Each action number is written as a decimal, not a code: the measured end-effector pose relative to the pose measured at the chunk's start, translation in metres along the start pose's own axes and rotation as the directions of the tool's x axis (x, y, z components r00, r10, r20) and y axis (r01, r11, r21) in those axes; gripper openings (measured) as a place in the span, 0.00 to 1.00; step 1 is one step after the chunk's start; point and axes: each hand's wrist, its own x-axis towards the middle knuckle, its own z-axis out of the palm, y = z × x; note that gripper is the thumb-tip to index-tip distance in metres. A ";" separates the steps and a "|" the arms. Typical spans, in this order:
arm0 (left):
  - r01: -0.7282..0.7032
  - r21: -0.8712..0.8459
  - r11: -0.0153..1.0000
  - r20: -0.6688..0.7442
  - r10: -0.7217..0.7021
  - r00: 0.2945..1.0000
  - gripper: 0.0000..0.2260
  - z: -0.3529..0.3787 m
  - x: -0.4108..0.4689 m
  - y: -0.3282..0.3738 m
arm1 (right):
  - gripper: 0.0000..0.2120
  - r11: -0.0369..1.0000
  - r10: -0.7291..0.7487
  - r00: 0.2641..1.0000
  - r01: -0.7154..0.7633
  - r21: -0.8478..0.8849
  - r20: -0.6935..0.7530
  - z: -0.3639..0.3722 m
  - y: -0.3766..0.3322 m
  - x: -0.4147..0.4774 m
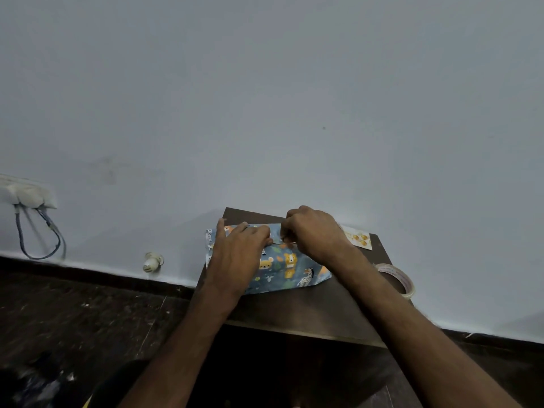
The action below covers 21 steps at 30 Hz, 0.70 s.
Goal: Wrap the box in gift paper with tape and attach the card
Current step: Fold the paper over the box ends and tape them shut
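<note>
Blue animal-print gift-wrapped box (290, 266), dark brown table (309, 313): left hand (238, 254) flat on top, grip wide; right hand (318, 234), grip pinching seam. Clear tape roll (407, 282), right edge.

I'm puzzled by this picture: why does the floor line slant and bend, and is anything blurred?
Head view: the tilted wide-angle camera slants and bows the skirting line; light is dim and even, no glare; the gift paper print, the left hand and right hand look slightly soft; the floor is blurriest.
</note>
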 end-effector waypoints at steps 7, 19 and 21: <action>0.039 -0.016 0.999 0.058 -0.038 0.998 0.09 -0.006 -0.002 0.003 | 0.12 0.995 -0.039 0.999 0.042 -0.089 0.034 -0.006 -0.008 0.000; 0.050 -0.041 0.998 0.093 -0.046 0.995 0.09 -0.006 -0.002 0.002 | 0.12 0.999 0.017 0.998 -0.015 -0.032 0.054 -0.012 -0.008 0.002; 0.050 -0.051 0.997 0.070 -0.046 0.997 0.10 -0.004 -0.002 0.002 | 0.10 0.998 0.004 0.996 0.002 -0.063 0.091 -0.016 -0.011 0.006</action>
